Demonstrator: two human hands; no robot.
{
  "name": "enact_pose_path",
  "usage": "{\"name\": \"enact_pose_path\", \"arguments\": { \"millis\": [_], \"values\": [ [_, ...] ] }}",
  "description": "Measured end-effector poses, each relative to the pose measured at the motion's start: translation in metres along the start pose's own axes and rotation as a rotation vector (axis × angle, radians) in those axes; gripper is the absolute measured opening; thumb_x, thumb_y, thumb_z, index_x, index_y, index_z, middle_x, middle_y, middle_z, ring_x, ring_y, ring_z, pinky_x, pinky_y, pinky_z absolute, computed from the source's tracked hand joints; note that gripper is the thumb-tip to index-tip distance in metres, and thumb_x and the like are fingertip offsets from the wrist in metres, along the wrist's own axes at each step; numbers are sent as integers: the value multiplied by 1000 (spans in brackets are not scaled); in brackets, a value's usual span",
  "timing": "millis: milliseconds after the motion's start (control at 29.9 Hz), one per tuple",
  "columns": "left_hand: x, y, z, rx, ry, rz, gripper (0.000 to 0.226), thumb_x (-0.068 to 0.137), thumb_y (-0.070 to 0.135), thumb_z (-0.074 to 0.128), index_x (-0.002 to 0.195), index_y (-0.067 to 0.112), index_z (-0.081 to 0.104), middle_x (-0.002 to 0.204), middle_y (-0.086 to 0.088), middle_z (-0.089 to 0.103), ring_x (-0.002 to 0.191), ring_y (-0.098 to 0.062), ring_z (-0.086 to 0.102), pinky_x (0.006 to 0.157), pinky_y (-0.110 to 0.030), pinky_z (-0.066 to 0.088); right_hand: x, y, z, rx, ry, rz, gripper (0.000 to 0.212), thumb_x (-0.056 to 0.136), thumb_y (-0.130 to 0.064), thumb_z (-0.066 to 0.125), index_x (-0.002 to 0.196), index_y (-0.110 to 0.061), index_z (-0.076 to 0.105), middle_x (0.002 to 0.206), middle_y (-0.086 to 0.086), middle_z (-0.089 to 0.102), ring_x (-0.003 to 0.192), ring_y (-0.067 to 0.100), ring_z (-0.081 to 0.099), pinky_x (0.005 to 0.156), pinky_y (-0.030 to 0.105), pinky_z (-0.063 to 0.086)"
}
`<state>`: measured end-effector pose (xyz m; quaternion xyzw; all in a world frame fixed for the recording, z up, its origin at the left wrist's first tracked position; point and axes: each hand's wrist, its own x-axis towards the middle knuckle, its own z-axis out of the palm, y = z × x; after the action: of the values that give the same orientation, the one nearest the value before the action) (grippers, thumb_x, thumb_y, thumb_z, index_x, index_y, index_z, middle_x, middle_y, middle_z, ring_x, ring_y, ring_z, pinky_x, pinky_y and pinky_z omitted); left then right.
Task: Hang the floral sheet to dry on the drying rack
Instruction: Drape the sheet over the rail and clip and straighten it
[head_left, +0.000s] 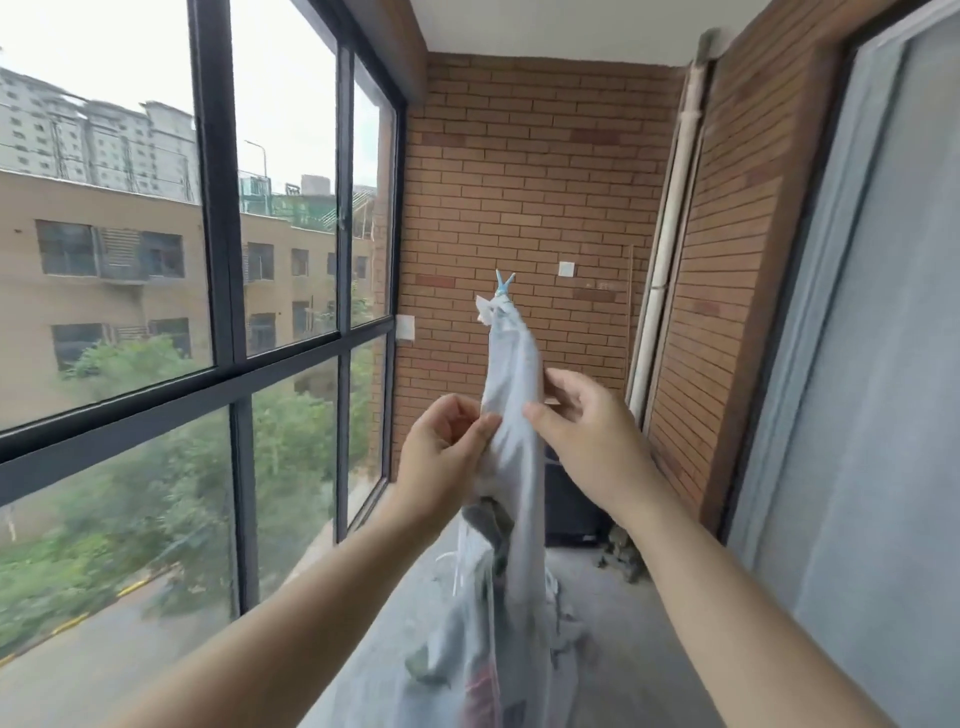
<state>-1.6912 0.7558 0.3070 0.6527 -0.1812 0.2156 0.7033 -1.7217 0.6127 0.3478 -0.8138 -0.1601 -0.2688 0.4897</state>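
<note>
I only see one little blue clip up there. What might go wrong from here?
A single blue clothespin pins the floral sheet at its top end. A tug from the left hand and right hand, which both pinch it, might pop it loose. The sheet is bunched narrow, so it may dry slowly unless spread. Its lower folds hang toward the concrete floor and may pick up dirt.

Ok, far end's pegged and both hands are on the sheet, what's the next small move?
Probably slide both hands back along the top edge to spread it: the floral sheet hangs bunched from the blue peg, with the left hand and right hand pinching it close together.
</note>
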Motion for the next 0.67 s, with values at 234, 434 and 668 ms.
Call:
{"name": "enact_pose_path", "arguments": {
  "millis": [234, 434, 668],
  "values": [
    [0, -6, -6, -13, -65, -10, 21, 87, 18, 65, 70, 14, 54, 63, -3, 49, 60, -14, 41, 55, -27, 33, -21, 0, 13, -107, 110, -55, 28, 90, -20, 60, 117, -22, 62, 107, -17, 67, 98, -4, 62, 81, 12, 49],
    [3, -9, -10, -69, -148, -34, 21, 87, 19, 66, 76, 6, 54, 64, -3, 50, 60, -13, 42, 54, -24, 34, -27, -8, 21, -194, 216, -59, 45, 87, -13, 63, 129, -27, 54, 99, -30, 57, 96, -7, 59, 84, 11, 46],
    [50, -4, -57, -62, -378, 84, 14, 93, 17, 58, 98, 6, 65, 86, -4, 70, 73, -14, 66, 69, -28, 56, -20, -15, 37, -227, 303, 22, 50, 83, -2, 64, 129, -22, 59, 109, -11, 67, 99, -7, 61, 89, 15, 49]
  ]
}}
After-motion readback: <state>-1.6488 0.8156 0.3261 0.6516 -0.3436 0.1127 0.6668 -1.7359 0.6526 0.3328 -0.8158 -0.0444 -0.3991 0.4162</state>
